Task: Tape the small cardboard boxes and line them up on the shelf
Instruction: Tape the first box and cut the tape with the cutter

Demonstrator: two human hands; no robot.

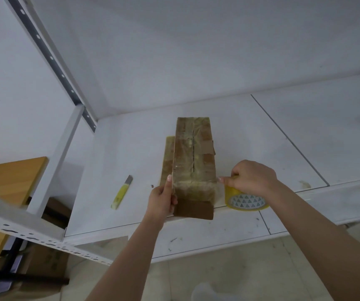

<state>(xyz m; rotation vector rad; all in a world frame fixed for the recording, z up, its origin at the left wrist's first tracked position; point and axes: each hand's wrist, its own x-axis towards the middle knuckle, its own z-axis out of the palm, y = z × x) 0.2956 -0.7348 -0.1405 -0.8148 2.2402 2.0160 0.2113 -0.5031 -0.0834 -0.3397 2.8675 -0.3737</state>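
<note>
1. Head view: left hand [161, 199] at the shelf's [120, 153] front edge, thumb and fingers closed on the near left corner of the box [194, 161], thumb lying up along its left edge.
2. Right hand [250, 178] just right of the box's near end, fingers curled over the top of the tape roll [245, 198] and gripping it; fingertips pinch toward the box's near right corner, where a clear strip of tape appears to run from roll to box.
3. Box: long, brown, taped over its top seam and near end; lies lengthwise from the front edge toward the back wall, near end slightly overhanging the edge.
4. Second box [167, 157]: mostly hidden, touching the first along its left side, only a narrow strip of its top showing.
5. Tape roll: yellowish, standing on its edge at the front edge of the shelf, beside the box.
6. Knife [122, 192]: yellow, blade end pointing to the back, flat on the shelf, left of the boxes and apart from them.
7. Shelf: white, metal, upright post [53, 161] at its left front corner.
</note>
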